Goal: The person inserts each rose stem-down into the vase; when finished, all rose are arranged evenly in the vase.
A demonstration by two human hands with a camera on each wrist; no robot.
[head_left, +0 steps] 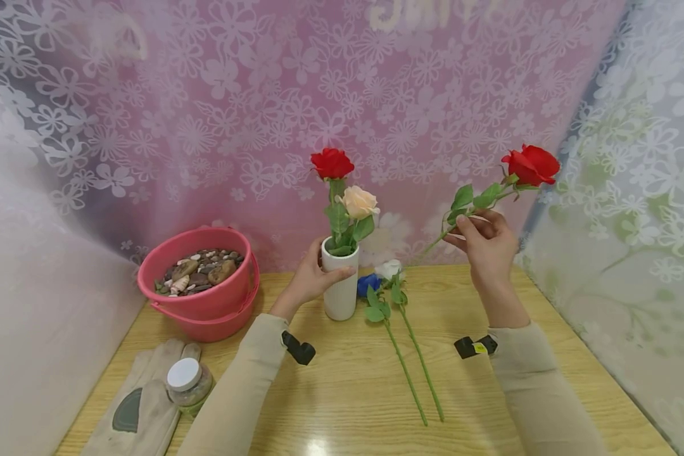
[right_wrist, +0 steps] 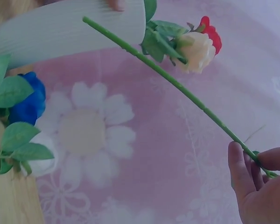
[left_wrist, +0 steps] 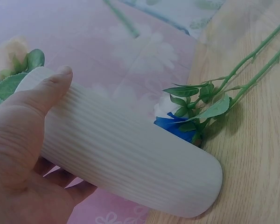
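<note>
My left hand (head_left: 315, 277) grips a ribbed white vase (head_left: 340, 294) near its rim, thumb across the front. The vase stands upright on the table, holding a red rose (head_left: 333, 163) and a shorter peach rose (head_left: 360, 202). Off to the right, my right hand (head_left: 488, 244) pinches the stem of another red rose (head_left: 531, 166), its bloom tilted up and right. The bare lower stem (right_wrist: 177, 84) points toward the vase in the right wrist view, apart from it in the head view. Beside the vase lie a blue rose (head_left: 369, 285) and a white rose (head_left: 390, 270).
A pink bucket (head_left: 196, 307) of stones and shells stands at the left. In front of it are pale work gloves (head_left: 142, 402) and a white-lidded jar (head_left: 189, 383). Long rose stems (head_left: 424, 364) stretch toward the front of the wooden table (head_left: 490, 405). Flower-patterned curtains (head_left: 251, 95) hang around it.
</note>
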